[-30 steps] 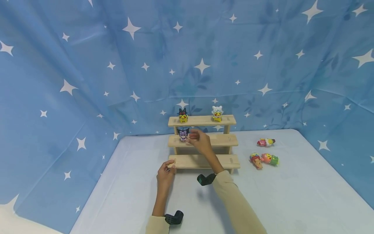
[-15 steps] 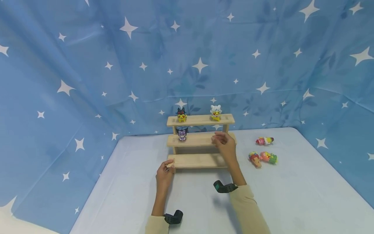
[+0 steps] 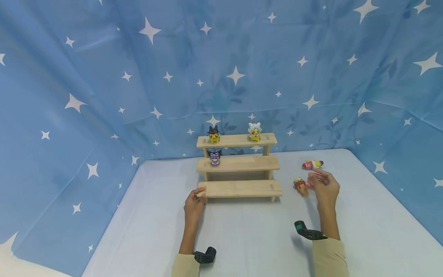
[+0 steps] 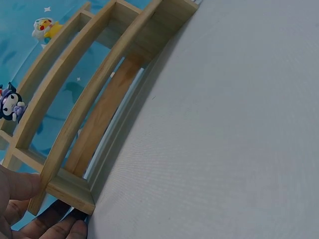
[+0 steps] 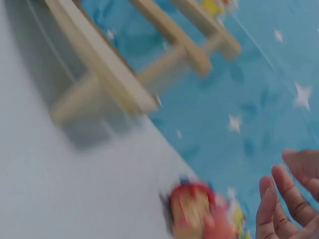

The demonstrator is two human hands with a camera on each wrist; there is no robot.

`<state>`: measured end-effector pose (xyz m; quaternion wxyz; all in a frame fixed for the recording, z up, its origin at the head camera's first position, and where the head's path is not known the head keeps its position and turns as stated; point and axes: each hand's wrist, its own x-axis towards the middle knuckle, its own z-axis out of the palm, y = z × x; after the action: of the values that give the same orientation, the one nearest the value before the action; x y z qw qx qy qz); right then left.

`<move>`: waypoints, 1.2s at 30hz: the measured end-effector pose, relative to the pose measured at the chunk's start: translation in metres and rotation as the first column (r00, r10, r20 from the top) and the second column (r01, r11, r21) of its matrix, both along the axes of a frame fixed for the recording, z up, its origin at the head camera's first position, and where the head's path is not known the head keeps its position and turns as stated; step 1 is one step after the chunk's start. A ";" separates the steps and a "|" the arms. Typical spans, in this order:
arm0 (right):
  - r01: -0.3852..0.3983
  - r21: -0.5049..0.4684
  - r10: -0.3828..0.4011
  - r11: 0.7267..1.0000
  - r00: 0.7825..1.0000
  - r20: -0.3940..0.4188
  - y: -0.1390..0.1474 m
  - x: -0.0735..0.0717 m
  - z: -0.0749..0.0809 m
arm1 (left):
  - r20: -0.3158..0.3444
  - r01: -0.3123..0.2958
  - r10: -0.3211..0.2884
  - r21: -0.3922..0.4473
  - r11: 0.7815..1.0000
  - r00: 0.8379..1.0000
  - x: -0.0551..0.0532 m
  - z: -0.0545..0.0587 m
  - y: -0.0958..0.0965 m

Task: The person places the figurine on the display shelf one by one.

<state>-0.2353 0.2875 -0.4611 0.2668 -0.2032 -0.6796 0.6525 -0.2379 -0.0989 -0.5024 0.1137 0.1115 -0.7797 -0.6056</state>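
Observation:
My left hand (image 3: 194,206) grips the left end of the lowest step of a three-tier wooden display stand (image 3: 242,188). In the left wrist view its thumb (image 4: 22,184) lies against the step and its fingers curl behind the leg. My right hand (image 3: 325,188) hovers over a pink figurine (image 3: 309,184) on the table, hiding most of it. Its fingers (image 5: 294,201) are spread apart and hold nothing. Just left of it lies a red-and-tan figurine (image 3: 300,186). Beyond the hand lies a red, white and yellow figurine (image 3: 312,165).
On the top step stand a yellow figurine with a dark hood (image 3: 214,135) and one with a white hood (image 3: 255,132). A purple-and-black figurine (image 3: 215,158) stands at the left of the middle step. Behind hangs a blue starry cloth (image 3: 155,92).
My right hand has left the purple-and-black figurine on the middle step and swung right and toward me, over the figurines on the table. My left hand stays at the stand.

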 end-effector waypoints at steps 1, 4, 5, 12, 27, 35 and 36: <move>0.021 0.008 -0.021 1.000 1.000 0.018 0.007 0.002 -0.003 | -0.001 0.000 0.000 0.004 1.000 1.000 0.000 0.000 0.000; 0.043 0.084 -0.054 0.995 0.990 0.127 0.025 0.006 -0.013 | -0.007 0.006 -0.006 0.003 1.000 1.000 -0.001 -0.001 -0.001; 0.036 0.095 -0.052 0.995 0.984 0.168 0.030 0.007 -0.015 | -0.006 0.007 -0.007 0.003 1.000 1.000 -0.001 -0.001 -0.001; -0.157 0.143 0.103 0.977 0.939 0.327 0.058 0.007 -0.034 | -0.018 0.002 -0.001 0.029 1.000 1.000 -0.002 -0.001 -0.001; -0.385 0.256 0.257 0.887 0.871 0.419 0.075 -0.002 -0.047 | -0.002 -0.005 0.005 0.041 0.999 1.000 -0.001 0.001 0.000; -0.307 0.266 0.169 0.914 0.882 0.440 0.071 -0.005 -0.050 | 0.020 -0.003 0.003 0.029 1.000 1.000 -0.001 0.001 0.001; -0.307 0.265 0.166 0.914 0.880 0.446 0.071 -0.005 -0.050 | 0.020 -0.003 0.002 0.029 1.000 1.000 -0.001 0.000 0.001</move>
<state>-0.2405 0.3584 -0.5111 0.0639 -0.2037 -0.8392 0.5001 -0.2384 -0.0982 -0.5019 0.1049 0.1202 -0.7717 -0.6157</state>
